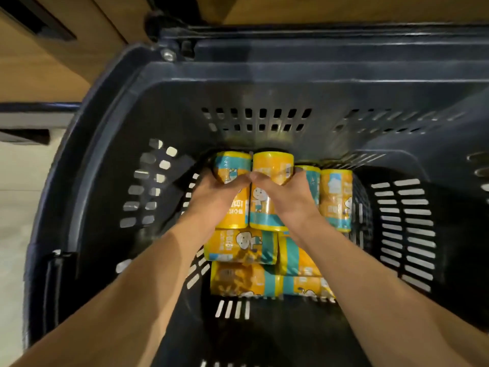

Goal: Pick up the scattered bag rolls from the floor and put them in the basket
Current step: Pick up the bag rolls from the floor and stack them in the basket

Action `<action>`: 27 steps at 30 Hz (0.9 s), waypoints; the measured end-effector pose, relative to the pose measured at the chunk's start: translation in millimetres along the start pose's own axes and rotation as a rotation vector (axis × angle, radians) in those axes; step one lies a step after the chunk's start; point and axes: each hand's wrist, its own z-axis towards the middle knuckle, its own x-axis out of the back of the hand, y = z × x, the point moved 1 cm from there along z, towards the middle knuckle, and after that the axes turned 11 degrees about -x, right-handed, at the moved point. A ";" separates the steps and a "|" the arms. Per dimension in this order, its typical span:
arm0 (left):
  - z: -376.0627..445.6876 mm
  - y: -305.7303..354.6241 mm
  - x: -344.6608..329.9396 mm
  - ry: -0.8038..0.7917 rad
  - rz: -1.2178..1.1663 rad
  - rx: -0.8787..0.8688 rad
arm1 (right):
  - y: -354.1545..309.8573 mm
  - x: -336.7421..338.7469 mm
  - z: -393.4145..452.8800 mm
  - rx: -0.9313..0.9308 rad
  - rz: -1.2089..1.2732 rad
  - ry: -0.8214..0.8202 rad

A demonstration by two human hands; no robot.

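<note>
Reaching into the dark basket [111, 165], the left hand [214, 197] and right hand [287, 197] are each gripping a yellow bag roll [232, 165] [274, 164], fingers curling over their far ends, other rolls [243, 247] lying beneath.

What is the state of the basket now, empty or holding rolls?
Holding rolls. Several yellow bag rolls lie on the floor of the dark basket, and both hands grip two more inside it.

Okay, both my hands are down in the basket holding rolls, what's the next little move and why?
Probably let go and lift both hands out. The left hand and right hand each grip a roll at the far end of the basket, already level with the packed rolls.
</note>
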 end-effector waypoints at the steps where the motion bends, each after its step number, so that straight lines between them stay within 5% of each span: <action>1: 1.5 -3.3 -0.5 0.001 0.022 0.000 | 2.4 -2.0 2.2 0.001 -0.008 -0.005; 9: 5.3 -14.9 -9.5 0.103 0.069 -0.006 | 9.5 -16.7 12.9 0.049 -0.145 0.146; 19: -22.2 8.0 19.2 0.030 0.193 0.015 | -15.8 18.6 -28.1 0.020 -0.228 0.095; 27: -113.2 78.5 61.1 -0.106 0.416 -0.329 | -69.7 61.9 -121.0 0.139 -0.484 0.087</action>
